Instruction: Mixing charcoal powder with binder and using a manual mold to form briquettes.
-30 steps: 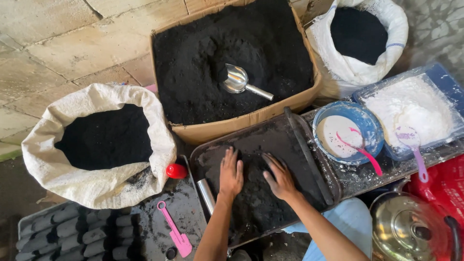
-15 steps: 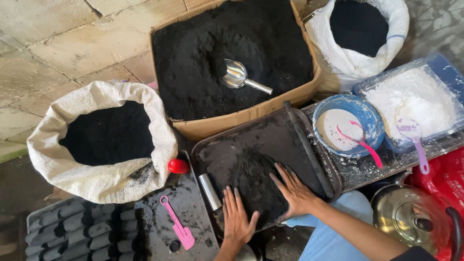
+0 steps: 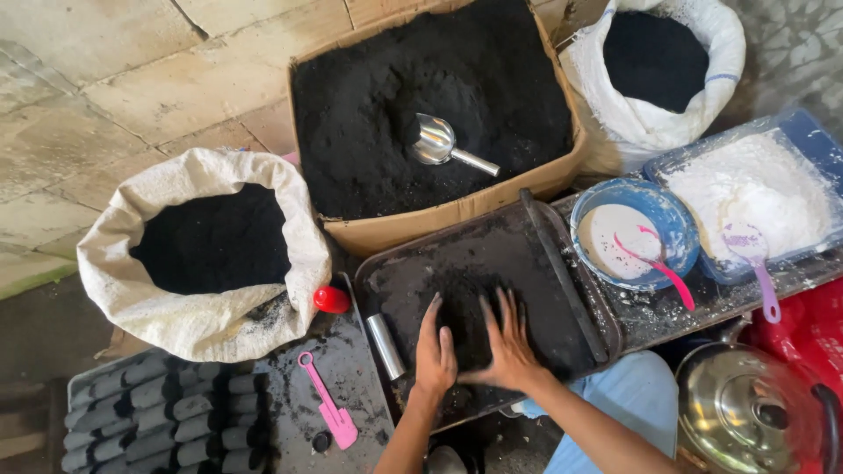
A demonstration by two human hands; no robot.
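Observation:
A dark metal tray (image 3: 527, 254) lies in front of me with a heap of black powder (image 3: 465, 312) on it. My left hand (image 3: 435, 351) rests on the near left of the heap, fingers pointing away and close together. My right hand (image 3: 507, 342) lies flat beside it with fingers spread on the powder. Neither hand holds a tool. A short metal tube (image 3: 385, 346) lies at the tray's left edge, just left of my left hand.
A cardboard box (image 3: 457, 211) of black powder holds a metal scoop (image 3: 439, 145). Two white sacks (image 3: 202, 254) (image 3: 654, 61) hold black powder. A blue bowl (image 3: 634, 233) and tub of white powder (image 3: 755, 197) sit right. Pink spoon (image 3: 327, 411), red ball (image 3: 331, 299), black cylinders (image 3: 149, 417), steel pot lid (image 3: 746, 408).
Both hands pulled back toward me across the powder, then came together again on the heap near the tray's front. The camera shifted slightly.

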